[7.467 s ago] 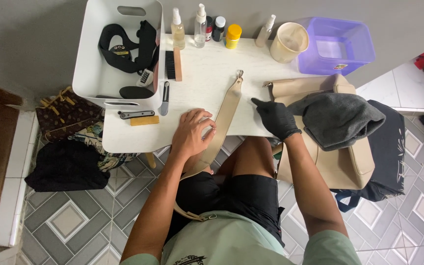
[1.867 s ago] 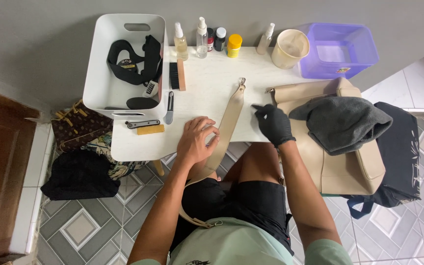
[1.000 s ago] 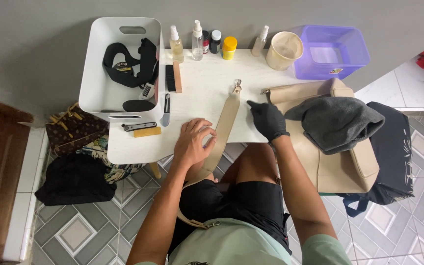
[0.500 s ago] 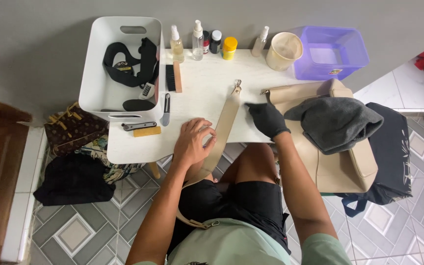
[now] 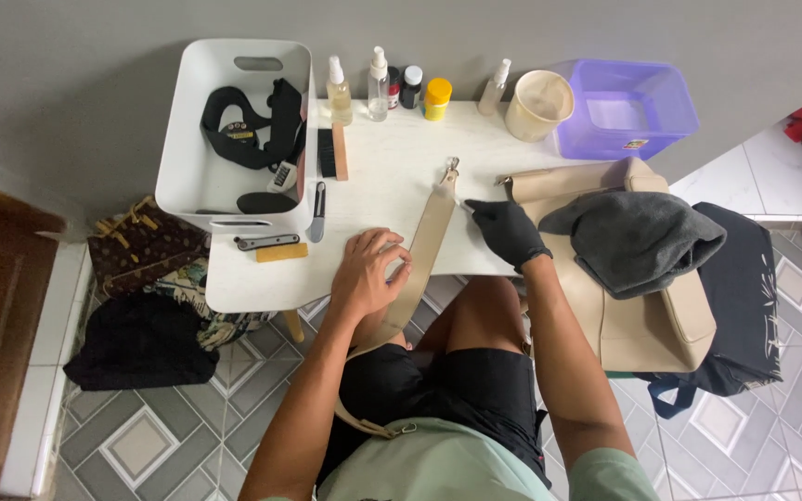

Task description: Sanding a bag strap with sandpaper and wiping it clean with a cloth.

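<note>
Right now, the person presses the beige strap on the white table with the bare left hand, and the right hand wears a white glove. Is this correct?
Not quite. The head view shows the right hand in a black glove, not a white one. The rest holds: the bare left hand presses the beige strap on the white table.

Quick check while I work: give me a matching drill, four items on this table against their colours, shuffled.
Items:
1. tub
2. small jar
3. bag strap
4. cloth

Colours:
A. grey
B. beige
C. purple
D. yellow

Pairs: 1-C, 2-D, 3-B, 4-A
</note>
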